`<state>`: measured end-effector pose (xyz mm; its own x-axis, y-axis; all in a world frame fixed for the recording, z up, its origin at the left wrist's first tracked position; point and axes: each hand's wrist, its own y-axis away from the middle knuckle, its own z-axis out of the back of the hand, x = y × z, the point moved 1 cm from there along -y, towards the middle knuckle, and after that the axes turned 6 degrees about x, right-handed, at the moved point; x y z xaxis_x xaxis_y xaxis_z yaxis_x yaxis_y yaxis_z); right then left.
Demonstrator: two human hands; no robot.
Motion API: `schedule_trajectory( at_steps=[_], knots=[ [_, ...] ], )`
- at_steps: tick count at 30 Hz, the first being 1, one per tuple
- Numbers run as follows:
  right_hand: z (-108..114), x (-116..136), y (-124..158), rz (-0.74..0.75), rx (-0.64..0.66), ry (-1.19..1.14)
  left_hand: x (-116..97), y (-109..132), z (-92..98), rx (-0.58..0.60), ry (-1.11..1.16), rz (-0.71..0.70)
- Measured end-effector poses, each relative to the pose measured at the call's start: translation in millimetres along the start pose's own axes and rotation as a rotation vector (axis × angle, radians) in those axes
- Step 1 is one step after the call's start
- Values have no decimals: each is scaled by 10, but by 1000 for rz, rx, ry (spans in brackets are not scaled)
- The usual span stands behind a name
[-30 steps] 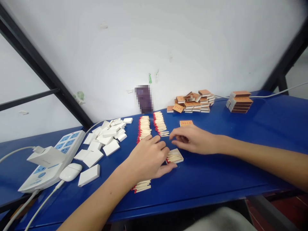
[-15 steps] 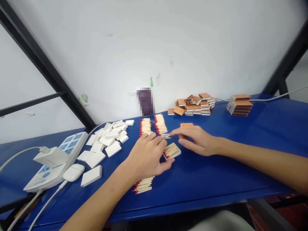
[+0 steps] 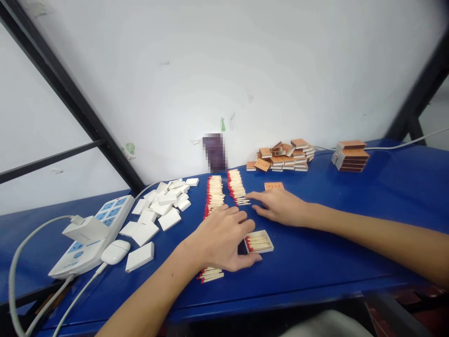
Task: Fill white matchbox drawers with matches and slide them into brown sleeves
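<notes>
My left hand (image 3: 224,238) has its thumb and index finger across the left end of a white matchbox tray (image 3: 269,249), gripping it at the near and far sides. Red-tipped matches (image 3: 257,242) lie inside the tray. Under and beyond this hand runs a long row of matches (image 3: 214,189), partly hidden. My right hand (image 3: 280,206) is open, index finger stretched to the near end of a second match row (image 3: 235,183), thumb apart below. Just behind the right hand lies an orange matchbox sleeve (image 3: 273,186), partly covered.
White boxes (image 3: 168,199) are heaped at the left, beside a power strip (image 3: 94,238) with a charger, white case (image 3: 115,252) and cables. Orange matchboxes (image 3: 287,157) are piled by the wall; more stand stacked (image 3: 351,157) farther right. A pixelated dark object (image 3: 215,153) leans against the wall.
My left hand and the matchbox tray have moved toward me and slightly right, and the tray has turned straighter. My right hand stays by the second row's near end, its fingers slightly lower.
</notes>
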<state>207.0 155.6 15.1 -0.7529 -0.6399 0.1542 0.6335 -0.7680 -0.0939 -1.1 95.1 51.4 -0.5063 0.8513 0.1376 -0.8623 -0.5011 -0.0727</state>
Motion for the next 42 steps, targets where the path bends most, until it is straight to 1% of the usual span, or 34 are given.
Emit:
schedule_trajectory(
  at_steps=[2, 3, 5, 8, 9, 12, 15, 17, 20, 23, 25, 29, 34, 38, 42],
  knots=[
    [-6, 6, -21, 25, 4, 9, 23, 1, 13, -32, 11, 7],
    [-7, 9, -27, 36, 5, 15, 46, 2, 25, -68, 13, 11],
    [-11, 11, -28, 57, 5, 33, 123, 12, 55, -177, -4, 25],
    [-23, 4, -15, 88, 1, 42, 293, 47, 82, -350, -65, 58],
    [-27, 3, -10, 95, -2, 41, 353, 63, 77, -384, -61, 59],
    [-30, 8, 6, 113, -8, 35, 491, 101, 32, -438, -7, 58],
    [-21, 21, 13, 139, -28, 5, 510, 104, -6, -447, 14, 69],
    [-12, 20, 11, 156, -33, -47, 457, 87, -5, -444, 0, 65],
    [-5, 1, -2, 175, -11, -185, 339, 46, 21, -427, -64, 41],
    [-8, -25, -19, 163, -1, -301, 256, 10, 26, -394, -100, 4],
    [-11, -33, -26, 140, -4, -329, 236, -5, 10, -365, -102, -6],
    [2, -27, -13, 82, 28, -311, 211, -18, -22, -302, -72, -27],
    [31, 5, 41, 95, 43, -255, 186, -21, -14, -302, -41, -17],
    [35, 44, 67, 109, 19, -180, 240, -6, -16, -272, -29, 14],
    [38, 68, 74, 94, 28, -184, 300, 11, 2, -263, 10, 35]
  ],
)
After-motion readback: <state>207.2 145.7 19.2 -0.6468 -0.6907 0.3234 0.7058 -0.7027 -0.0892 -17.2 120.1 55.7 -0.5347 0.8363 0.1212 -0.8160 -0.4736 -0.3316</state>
